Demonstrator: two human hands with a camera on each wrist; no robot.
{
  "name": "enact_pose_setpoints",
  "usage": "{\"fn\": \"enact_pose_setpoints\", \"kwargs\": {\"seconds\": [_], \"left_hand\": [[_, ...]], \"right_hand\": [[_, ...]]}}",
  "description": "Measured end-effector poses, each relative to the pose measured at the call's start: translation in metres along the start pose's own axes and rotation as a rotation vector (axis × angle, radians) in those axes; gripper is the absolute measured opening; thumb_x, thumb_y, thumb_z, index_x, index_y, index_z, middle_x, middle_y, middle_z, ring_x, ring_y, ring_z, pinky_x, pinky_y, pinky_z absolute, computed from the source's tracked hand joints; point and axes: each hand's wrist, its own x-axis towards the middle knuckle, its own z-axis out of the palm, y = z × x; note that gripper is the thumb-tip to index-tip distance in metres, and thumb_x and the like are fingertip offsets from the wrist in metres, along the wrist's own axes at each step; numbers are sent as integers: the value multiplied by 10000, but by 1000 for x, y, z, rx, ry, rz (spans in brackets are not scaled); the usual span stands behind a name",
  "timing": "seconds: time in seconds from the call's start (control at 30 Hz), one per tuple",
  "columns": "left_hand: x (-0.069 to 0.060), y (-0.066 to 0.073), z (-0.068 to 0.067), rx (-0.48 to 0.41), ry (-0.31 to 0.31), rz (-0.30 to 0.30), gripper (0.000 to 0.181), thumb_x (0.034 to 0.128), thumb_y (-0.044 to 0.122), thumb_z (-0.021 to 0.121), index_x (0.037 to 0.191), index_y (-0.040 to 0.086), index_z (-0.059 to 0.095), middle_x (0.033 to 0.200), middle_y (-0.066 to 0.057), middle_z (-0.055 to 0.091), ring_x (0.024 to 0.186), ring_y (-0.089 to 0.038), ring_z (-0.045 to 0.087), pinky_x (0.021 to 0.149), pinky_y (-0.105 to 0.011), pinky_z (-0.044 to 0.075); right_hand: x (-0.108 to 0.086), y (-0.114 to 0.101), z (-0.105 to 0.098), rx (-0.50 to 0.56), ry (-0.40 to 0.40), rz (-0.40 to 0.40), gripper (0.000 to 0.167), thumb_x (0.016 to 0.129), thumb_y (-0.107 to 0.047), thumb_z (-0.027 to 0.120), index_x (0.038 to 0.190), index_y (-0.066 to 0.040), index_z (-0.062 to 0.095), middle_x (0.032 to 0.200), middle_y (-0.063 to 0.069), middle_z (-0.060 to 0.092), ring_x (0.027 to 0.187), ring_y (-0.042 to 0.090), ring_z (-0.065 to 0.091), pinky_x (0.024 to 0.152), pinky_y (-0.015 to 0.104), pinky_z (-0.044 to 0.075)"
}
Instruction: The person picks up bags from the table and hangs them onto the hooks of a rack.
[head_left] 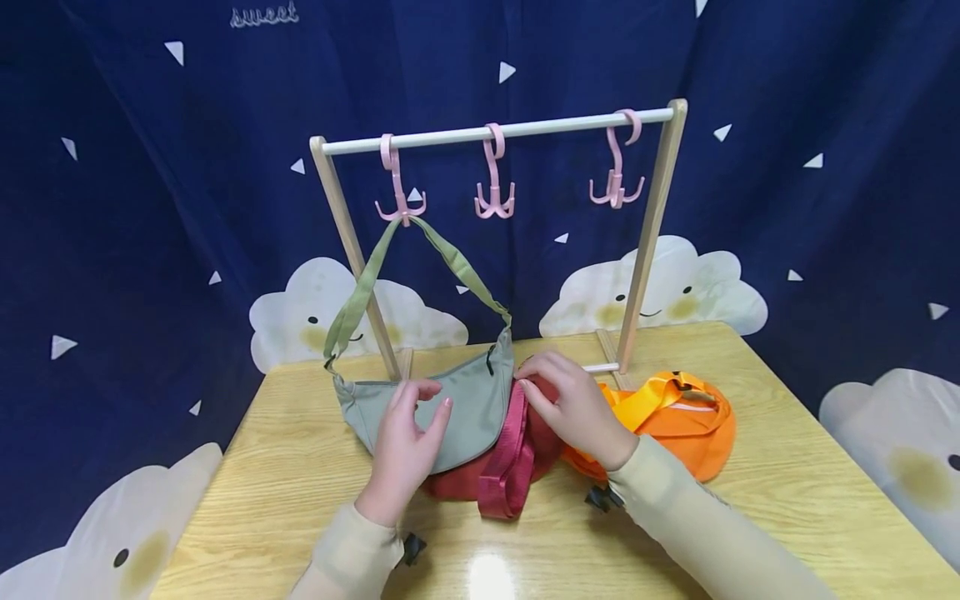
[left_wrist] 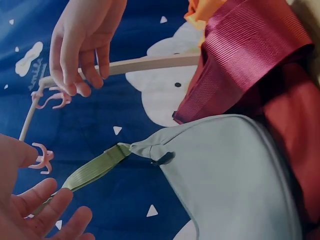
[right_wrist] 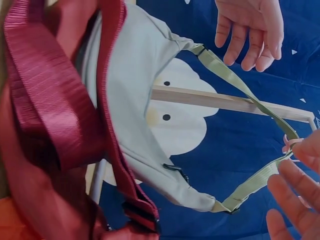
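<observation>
A grey-green bag (head_left: 468, 408) hangs by its light green strap (head_left: 362, 292) from the left pink hook (head_left: 401, 200), its body low over the table. My left hand (head_left: 405, 446) is in front of this bag, fingers apart and holding nothing; in the left wrist view the left hand (left_wrist: 42, 200) has spread fingers. The right hand (head_left: 576, 407) is over the dark red bag (head_left: 546, 442), beside its strap (head_left: 510, 458). Its fingers are loosely bent and hold nothing in the left wrist view, where the right hand (left_wrist: 87, 45) is at the top.
Two more pink hooks (head_left: 494, 196) (head_left: 616, 187) hang on the white rail (head_left: 555, 126) of a wooden-legged rack. An orange bag (head_left: 693, 429) lies on the right of the wooden table (head_left: 285, 475). Behind stands a dark blue curtain (head_left: 150, 250) with clouds and triangles.
</observation>
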Motion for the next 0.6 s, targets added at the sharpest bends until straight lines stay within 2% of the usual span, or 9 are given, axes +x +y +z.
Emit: {"fn": "enact_pose_setpoints", "kwargs": {"seconds": [0.27, 0.6], "left_hand": [[-10, -1, 8, 55, -72, 14, 200, 941, 138, 741, 1110, 62, 668, 1075, -81, 664, 1016, -248, 623, 923, -440, 521], [-17, 4, 19, 120, -184, -11, 205, 951, 207, 746, 1112, 108, 665, 1091, -46, 656, 999, -218, 626, 760, -307, 524]], "right_hand": [[-12, 7, 2, -21, -41, -9, 137, 931, -100, 750, 1051, -159, 721, 1097, -2, 687, 1040, 155, 660, 967, 388, 562], [-24, 16, 6, -73, -120, -17, 125, 940, -133, 747, 1055, -175, 721, 1099, -24, 682, 1033, 158, 651, 973, 390, 557]]}}
